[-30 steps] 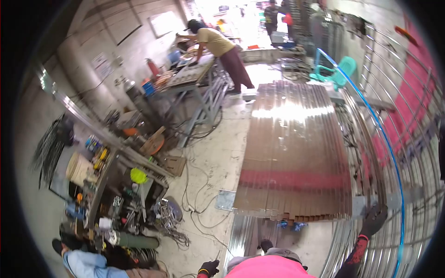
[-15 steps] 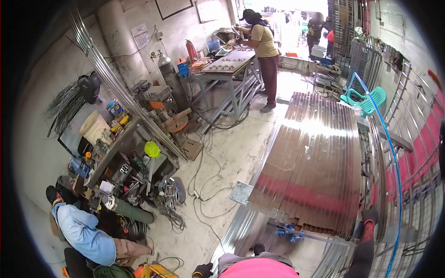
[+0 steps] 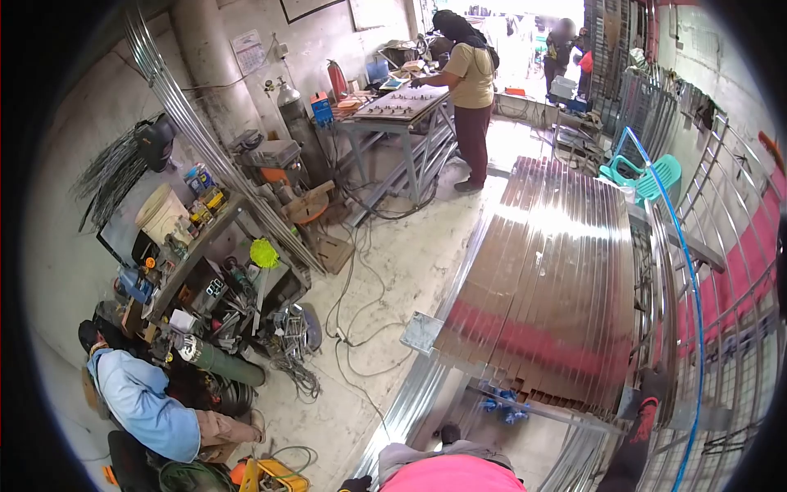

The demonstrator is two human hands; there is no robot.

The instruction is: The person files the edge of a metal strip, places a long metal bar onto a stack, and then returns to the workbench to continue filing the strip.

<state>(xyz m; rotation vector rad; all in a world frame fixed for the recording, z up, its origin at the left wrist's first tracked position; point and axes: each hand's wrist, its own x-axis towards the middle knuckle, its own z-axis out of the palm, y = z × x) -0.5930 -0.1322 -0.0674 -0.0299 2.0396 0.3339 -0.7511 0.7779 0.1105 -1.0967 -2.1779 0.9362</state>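
My right hand (image 3: 653, 382), in a dark glove, is at the right side of a stack of long, shiny brown metal profiles (image 3: 533, 271). It lies close against the upright metal bars (image 3: 666, 328) there, and its fingers blend into the dark background. My left hand (image 3: 356, 485), also gloved, is low at the bottom edge of the view, mostly cut off, beside long silvery metal lengths (image 3: 410, 410). A square metal plate (image 3: 422, 332) sticks out at the stack's near left corner. Crumpled blue material (image 3: 504, 403) lies under its near end.
One person (image 3: 147, 398) sits bent over at lower left near a green cylinder (image 3: 221, 361). Another person (image 3: 471, 90) stands at a steel worktable (image 3: 377, 127). Cables (image 3: 344, 336) cross the floor. A green chair (image 3: 656, 176) and blue hose (image 3: 695, 303) are on the right.
My view has shifted slightly. My left hand has slid lower, mostly out of the picture. The standing person has straightened and reaches over the worktable.
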